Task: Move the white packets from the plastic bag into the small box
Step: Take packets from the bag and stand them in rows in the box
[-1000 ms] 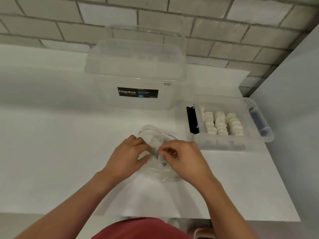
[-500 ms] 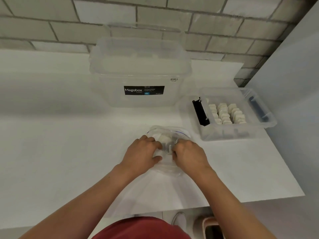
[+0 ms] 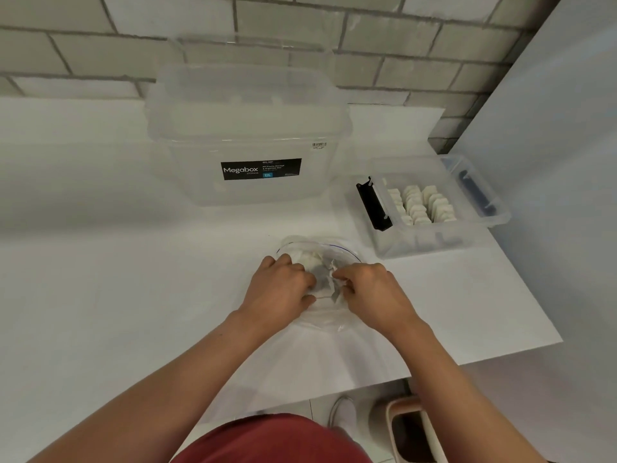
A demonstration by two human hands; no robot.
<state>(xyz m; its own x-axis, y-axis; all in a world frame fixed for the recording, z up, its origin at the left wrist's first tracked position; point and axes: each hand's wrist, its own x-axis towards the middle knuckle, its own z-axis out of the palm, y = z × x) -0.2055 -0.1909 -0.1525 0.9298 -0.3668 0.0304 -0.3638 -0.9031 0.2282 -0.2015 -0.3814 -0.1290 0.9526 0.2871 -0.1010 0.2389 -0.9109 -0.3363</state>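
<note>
A clear plastic bag with a blue zip line lies on the white table in front of me, its mouth facing away. White packets show inside its open mouth. My left hand grips the bag's left side with curled fingers. My right hand pinches a white packet at the bag's mouth. The small clear box stands to the right, with rows of white packets standing inside it.
A large clear Megabox storage box with its lid on stands behind the bag, against a grey brick wall. A white wall panel rises right of the small box. The table's front edge runs near my body; a bin stands below.
My view has shifted a little, with the boxes now higher and further right. Both hands stay at the bag's mouth; my right hand has drawn slightly right with the packet.
</note>
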